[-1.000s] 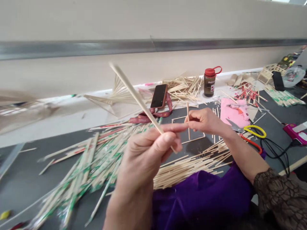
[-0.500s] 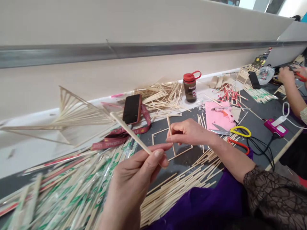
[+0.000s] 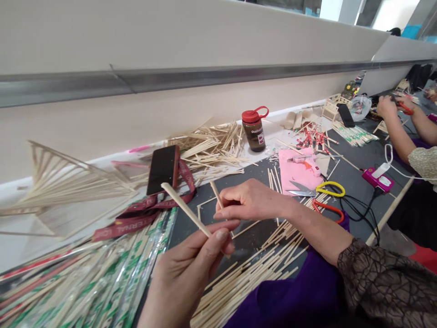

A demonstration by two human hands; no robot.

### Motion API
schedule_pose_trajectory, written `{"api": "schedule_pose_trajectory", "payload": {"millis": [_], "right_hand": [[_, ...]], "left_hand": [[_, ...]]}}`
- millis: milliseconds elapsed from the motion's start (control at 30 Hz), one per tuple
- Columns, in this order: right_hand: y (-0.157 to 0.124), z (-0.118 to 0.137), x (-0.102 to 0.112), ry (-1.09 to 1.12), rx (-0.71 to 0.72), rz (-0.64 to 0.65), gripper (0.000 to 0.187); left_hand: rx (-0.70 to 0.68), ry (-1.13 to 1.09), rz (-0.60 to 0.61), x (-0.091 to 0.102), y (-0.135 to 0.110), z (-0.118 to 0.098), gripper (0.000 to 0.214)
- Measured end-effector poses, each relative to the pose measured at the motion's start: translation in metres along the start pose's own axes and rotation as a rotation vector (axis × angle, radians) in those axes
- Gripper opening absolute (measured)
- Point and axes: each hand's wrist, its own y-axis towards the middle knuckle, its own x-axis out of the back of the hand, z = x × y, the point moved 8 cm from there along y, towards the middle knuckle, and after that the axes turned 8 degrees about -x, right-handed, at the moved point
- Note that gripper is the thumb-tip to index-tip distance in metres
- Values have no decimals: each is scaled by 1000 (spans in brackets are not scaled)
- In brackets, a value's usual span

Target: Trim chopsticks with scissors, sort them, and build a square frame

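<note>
Between thumb and fingers my left hand (image 3: pixel 196 269) pinches a pale wooden chopstick (image 3: pixel 186 208), which slants up to the left. My right hand (image 3: pixel 247 200) is closed around a second, thinner-looking wooden stick (image 3: pixel 217 193), held almost upright just beyond the left hand. The two hands nearly touch, with the left fingertips below the right ones. Underneath, a flat frame of glued sticks (image 3: pixel 246 229) lies on the dark table, partly hidden by both hands. Many loose sticks (image 3: pixel 252 278) are spread in front of my body.
Wrapped chopsticks (image 3: pixel 102 269) cover the left side, near a phone (image 3: pixel 164 168) with a lanyard (image 3: pixel 136 214). A bottle (image 3: pixel 254 132) stands by the wall. Scissors (image 3: pixel 329 189) and a glue gun (image 3: pixel 309 165) lie right, the latter on pink cloth. A co-worker's hands (image 3: pixel 389 107) hold orange-handled scissors.
The view has turned to the right, so the table things appear farther left. Both hands keep their sticks; the right hand's stick leans a little more.
</note>
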Motion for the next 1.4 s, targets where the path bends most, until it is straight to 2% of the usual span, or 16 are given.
{"api": "schedule_pose_trajectory", "payload": {"millis": [100,267,433,600,667,767,900,1000,1267,1400], "right_hand": [[0,-1,-1,18,4,5,17],[-4,-5,1,117,-69,-24,23],[-5,-17,1,186,-158,-59,26],[-7,-18,-2,207,-165,-62,31],[-8,-18,3,179,-150,-106,27],[-8,-23,8,223,-151,-156,24],[-9,-31,13,226,-181,-210,24],[-7,-36,10,218,-192,-192,23],[1,-51,-6,217,-271,-128,19],[0,-50,-7,247,-279,-115,19]], "left_hand": [[49,-121,-63,5,0,-4,31],[-71,-233,-69,18,8,-4,34],[-27,-258,-4,19,12,2,37],[24,-234,107,11,19,-2,46],[11,-208,93,15,25,-1,42],[-18,-159,85,20,32,6,36],[-81,-164,-14,34,39,13,31],[-74,-197,-66,41,43,20,31],[25,-176,-40,39,47,43,42],[68,-180,-11,28,44,50,44]]}}
